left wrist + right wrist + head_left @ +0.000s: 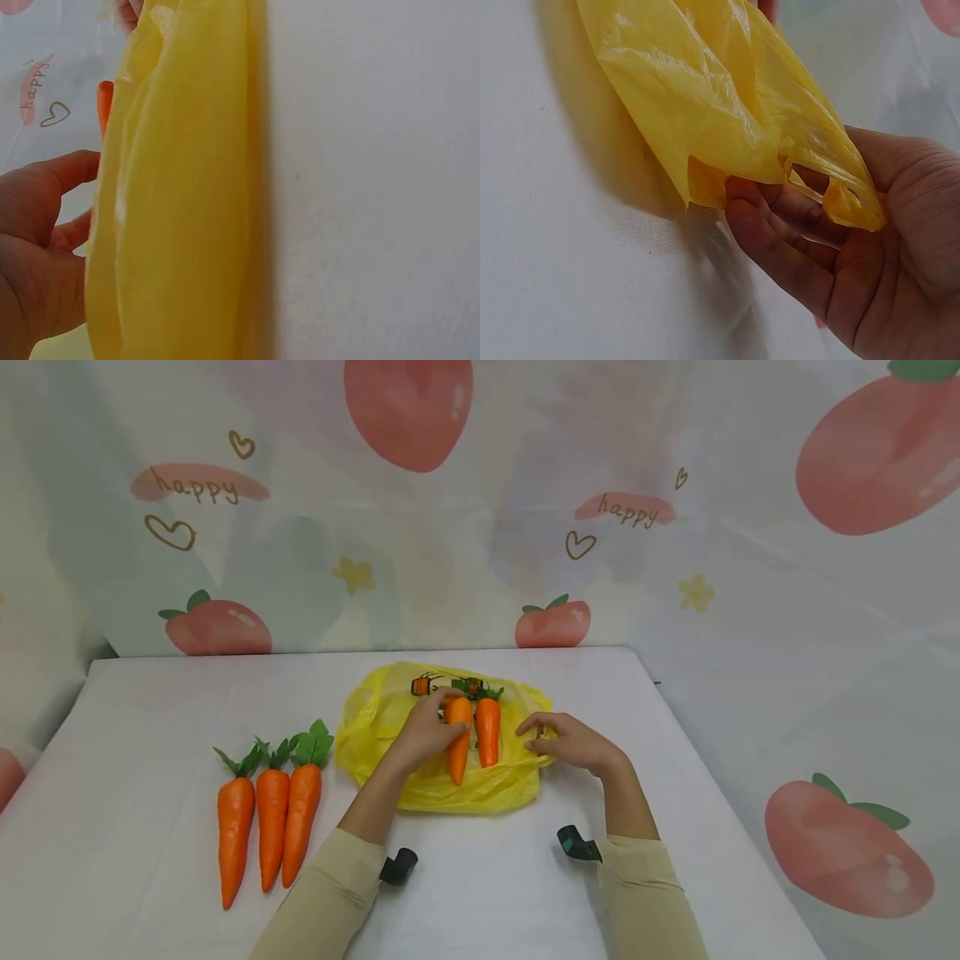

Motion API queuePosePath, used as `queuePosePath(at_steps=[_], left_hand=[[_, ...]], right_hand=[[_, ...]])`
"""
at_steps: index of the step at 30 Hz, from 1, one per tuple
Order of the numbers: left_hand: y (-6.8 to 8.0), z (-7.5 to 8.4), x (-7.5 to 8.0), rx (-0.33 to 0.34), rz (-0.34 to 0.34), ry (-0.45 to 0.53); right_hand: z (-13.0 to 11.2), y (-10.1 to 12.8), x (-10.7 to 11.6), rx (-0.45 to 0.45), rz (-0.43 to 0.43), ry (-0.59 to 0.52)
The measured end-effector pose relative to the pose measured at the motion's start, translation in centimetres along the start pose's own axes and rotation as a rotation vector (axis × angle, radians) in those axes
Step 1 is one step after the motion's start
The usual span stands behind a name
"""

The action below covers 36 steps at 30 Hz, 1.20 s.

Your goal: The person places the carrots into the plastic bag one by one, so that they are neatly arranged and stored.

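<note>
A yellow plastic bag (480,797) with dark printing lies spread on the table in the head view. My left hand (423,731) grips an orange carrot (458,756) over the bag, leaf end away from me. Beside it, a second carrot (488,731) with green leaves lies on the bag. At the bag's right edge, my right hand (573,743) holds the plastic between thumb and curled fingers; the right wrist view shows the bag's handle (847,202) there. In the left wrist view the bag (180,187) hides my left fingertips, and only an orange sliver of carrot (105,105) shows.
Three leafy carrots (272,827) lie side by side on the white table (150,710), left of the bag. A peach-printed cloth (450,543) hangs behind the table. Black wrist cameras (399,866) stick out from both sleeves.
</note>
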<state>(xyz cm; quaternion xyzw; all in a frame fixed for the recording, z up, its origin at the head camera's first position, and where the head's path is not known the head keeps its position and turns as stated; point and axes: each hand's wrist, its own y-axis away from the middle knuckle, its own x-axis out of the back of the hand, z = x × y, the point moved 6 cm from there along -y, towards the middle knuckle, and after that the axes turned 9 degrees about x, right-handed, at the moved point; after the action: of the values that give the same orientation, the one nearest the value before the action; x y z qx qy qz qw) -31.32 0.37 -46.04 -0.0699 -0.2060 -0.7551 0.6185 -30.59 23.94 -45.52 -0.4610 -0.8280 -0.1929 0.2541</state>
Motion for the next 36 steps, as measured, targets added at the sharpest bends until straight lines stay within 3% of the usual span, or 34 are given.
queuePosePath(at_steps=[11, 15, 21, 25, 30, 36], left_hand=[[-1.0, -0.4, -0.5, -0.027, 0.048, -0.025], [-1.0, -0.4, -0.7, -0.042, 0.033, -0.02], [-0.8, -0.3, -0.7, -0.002, -0.014, -0.086], [-0.8, 0.1, -0.4, -0.018, 0.002, -0.112], [-1.1, 0.5, -0.1, -0.047, 0.044, -0.11], [-1.2, 0.0, -0.6, -0.044, 0.019, -0.126]], right_hand=[[0.3, -0.1, -0.2, 0.0, 0.002, -0.025], [0.3, -0.1, -0.3, -0.011, 0.012, -0.018], [-1.3, 0.1, -0.4, -0.008, 0.015, -0.013], [-2.2, 0.4, -0.4, -0.009, 0.009, -0.021], [-0.6, 0.0, -0.5, -0.013, 0.011, -0.022], [0.6, -0.4, -0.5, 0.003, 0.0, -0.016]])
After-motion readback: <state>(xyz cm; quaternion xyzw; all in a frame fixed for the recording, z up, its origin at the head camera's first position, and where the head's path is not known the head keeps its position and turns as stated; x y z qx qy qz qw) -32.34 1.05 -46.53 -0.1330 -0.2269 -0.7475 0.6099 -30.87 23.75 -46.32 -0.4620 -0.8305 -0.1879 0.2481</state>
